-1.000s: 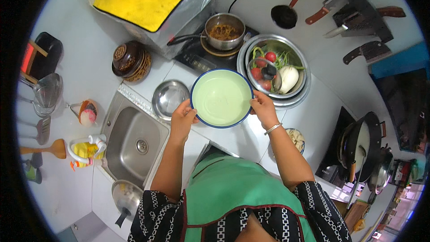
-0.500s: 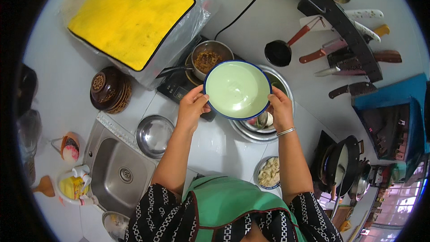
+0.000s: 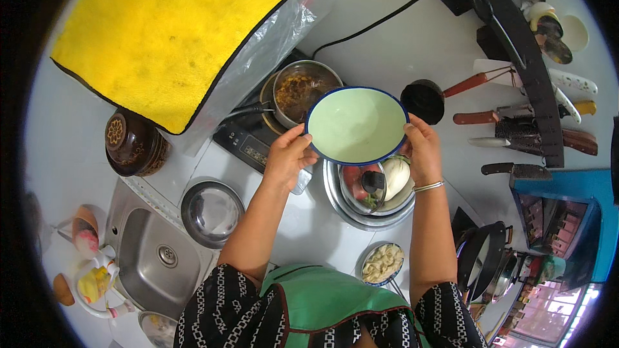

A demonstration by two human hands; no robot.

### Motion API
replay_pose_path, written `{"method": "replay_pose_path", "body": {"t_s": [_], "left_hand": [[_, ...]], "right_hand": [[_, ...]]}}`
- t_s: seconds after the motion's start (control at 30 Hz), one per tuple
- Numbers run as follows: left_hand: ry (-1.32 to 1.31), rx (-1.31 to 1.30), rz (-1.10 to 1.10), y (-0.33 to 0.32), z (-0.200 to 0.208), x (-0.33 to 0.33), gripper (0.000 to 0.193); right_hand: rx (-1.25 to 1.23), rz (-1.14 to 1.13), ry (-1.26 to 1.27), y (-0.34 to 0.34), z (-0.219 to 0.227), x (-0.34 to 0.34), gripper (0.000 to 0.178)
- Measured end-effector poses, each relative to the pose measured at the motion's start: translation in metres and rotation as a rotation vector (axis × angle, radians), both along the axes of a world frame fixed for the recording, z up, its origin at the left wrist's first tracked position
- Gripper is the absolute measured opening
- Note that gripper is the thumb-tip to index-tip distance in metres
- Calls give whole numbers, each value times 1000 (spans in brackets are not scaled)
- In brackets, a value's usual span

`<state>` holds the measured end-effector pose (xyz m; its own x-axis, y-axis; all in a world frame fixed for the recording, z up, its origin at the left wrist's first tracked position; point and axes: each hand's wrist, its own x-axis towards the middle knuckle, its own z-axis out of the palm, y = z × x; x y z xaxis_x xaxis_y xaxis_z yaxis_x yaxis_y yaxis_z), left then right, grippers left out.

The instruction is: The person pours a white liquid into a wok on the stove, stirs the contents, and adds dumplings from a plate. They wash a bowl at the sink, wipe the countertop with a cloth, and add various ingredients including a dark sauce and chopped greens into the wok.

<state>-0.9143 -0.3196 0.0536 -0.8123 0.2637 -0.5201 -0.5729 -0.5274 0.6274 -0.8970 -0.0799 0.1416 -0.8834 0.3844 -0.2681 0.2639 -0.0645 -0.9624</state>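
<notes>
A pale green enamel basin (image 3: 356, 124) with a blue rim is held level between my two hands. My left hand (image 3: 288, 158) grips its left edge, thumb over the rim, and my right hand (image 3: 423, 151) grips the right edge. Whether liquid lies in the basin I cannot tell. Just beyond its left edge, a metal pot (image 3: 303, 87) with a black handle holds brown and yellow bits in dark liquid. The pot stands on a black electric cooktop (image 3: 248, 148). Partly under the basin, a large metal bowl (image 3: 362, 220) holds several vegetables and a clear lid with a black knob.
A bowl of dumplings (image 3: 382, 263) stands near me on the right. At left are an upturned metal bowl or dish (image 3: 213, 214), a sink (image 3: 155, 254) and stacked brown bowls (image 3: 135, 142). A yellow cloth (image 3: 171, 38) covers something at the back. Knives (image 3: 525, 171) hang at right.
The whole view has shifted. My hands have carried the basin slightly away from the pot, rightward. The pot's contents look darker and wetter, and more of the vegetables shows.
</notes>
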Motion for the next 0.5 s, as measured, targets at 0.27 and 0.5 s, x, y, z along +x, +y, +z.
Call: {"method": "replay_pose_path", "body": {"t_s": [0.27,0.5], "left_hand": [[-61,77,29,6,-8,2,35],[-134,262,50,20,-16,1,31]], "right_hand": [[180,73,-30,-13,28,-26,26],[600,156,46,-21,39,-59,33]]}}
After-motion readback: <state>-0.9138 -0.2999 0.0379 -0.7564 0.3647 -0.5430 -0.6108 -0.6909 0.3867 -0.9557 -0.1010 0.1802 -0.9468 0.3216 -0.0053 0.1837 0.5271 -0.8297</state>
